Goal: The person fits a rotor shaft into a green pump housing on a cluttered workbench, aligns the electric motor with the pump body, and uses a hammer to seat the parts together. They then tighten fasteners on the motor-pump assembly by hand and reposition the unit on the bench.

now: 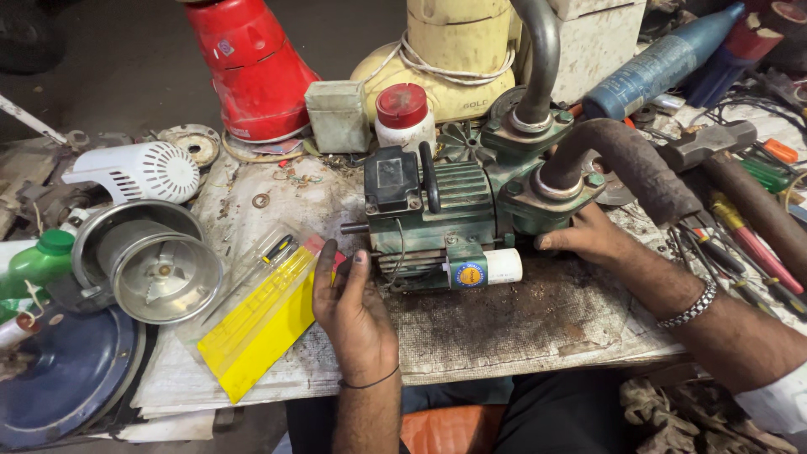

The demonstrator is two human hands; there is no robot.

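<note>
Head view looks down on a cluttered desk (pixel 504 328) where a green electric motor pump (pixel 445 210) sits a little right of centre, its shaft end pointing left. A black terminal box (pixel 392 178) is mounted on top of the motor, and two curved pipes rise from the pump housing: a grey metal pipe (pixel 542 59) going up and a rusty brown pipe (pixel 630 164) bending off to the right. A small cylinder with a white end and a green label (pixel 486 269) lies against the front foot of the pump.

The left hand (pixel 353 307) rests at the pump's left front, fingers loosely curled, with the thumb and forefinger apparently pinching a small dark item against the base; the item is too small to tell what it is, so whether the hand truly grips it is unclear. The right hand (pixel 588 237) is pressed against the pump housing below the brown pipe, fingers wrapped on the casting. A metal bracelet (pixel 689 307) sits on that wrist.

Just left of the left hand lies a clear and yellow plastic pouch (pixel 261 324) with a small screwdriver (pixel 273 250) inside. Further left stand a round metal housing (pixel 151 261), a white vented fan cover (pixel 147 171) and a green bottle (pixel 38 261). Behind the pump are a red cone-shaped appliance base (pixel 252 67), a white jar with a red lid (pixel 403 113) and a cream appliance body (pixel 445 59). Hand tools, including a hammer (pixel 714 147), lie at the right.
</note>
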